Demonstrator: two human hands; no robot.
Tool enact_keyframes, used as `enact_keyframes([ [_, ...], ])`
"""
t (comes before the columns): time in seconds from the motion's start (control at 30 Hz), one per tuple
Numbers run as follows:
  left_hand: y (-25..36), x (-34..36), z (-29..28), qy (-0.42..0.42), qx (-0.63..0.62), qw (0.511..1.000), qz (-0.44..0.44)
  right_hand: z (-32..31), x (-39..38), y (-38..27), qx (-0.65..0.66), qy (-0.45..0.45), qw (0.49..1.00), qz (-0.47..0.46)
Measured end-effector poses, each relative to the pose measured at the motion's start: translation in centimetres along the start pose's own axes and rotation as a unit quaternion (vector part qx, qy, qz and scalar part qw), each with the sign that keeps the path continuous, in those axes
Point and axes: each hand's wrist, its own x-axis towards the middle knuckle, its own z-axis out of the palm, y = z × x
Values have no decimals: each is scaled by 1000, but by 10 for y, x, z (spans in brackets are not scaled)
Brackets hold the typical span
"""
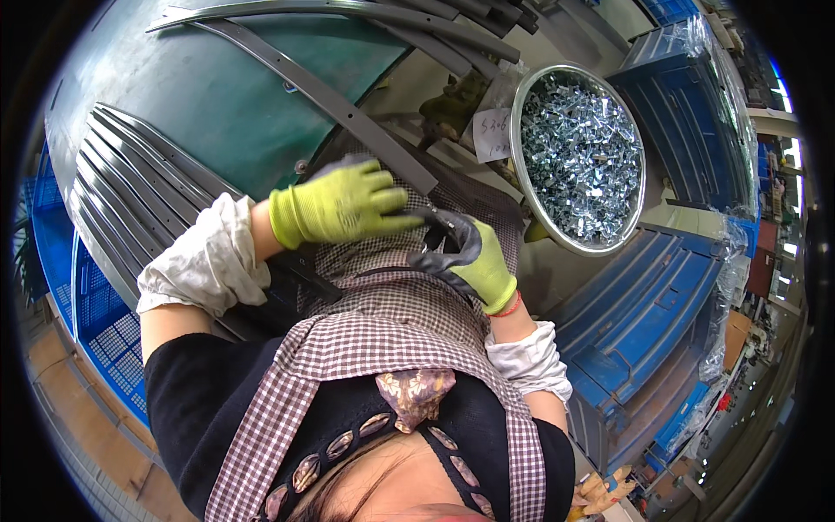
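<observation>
Left hand [335, 204] and right hand [474, 257], both gloved, meet over the near end of a long grey metal strip [348, 109]. Fingers close on that end; the contact point is hidden. Bowl of small metal clips [581, 157] nearby.

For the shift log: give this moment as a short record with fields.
left hand: left hand in a yellow-green glove, resting on the long grey metal strip
right hand: right hand in a grey-palmed glove, at the strip's near end
bowl: round metal bowl full of small shiny metal clips
left side: stack of grey strips
right side: blue crates
</observation>
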Motion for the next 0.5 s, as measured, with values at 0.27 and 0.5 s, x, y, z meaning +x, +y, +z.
enact_keyframes([
  [0.27, -73, -11, 2, -51, -39, 972, -226, 1, 24, 20, -173, 105, 977, -65],
  [0.5, -74, -11, 9, -77, -78, 966, -233, -24, 72, 43, -10, -87, 995, -47],
])
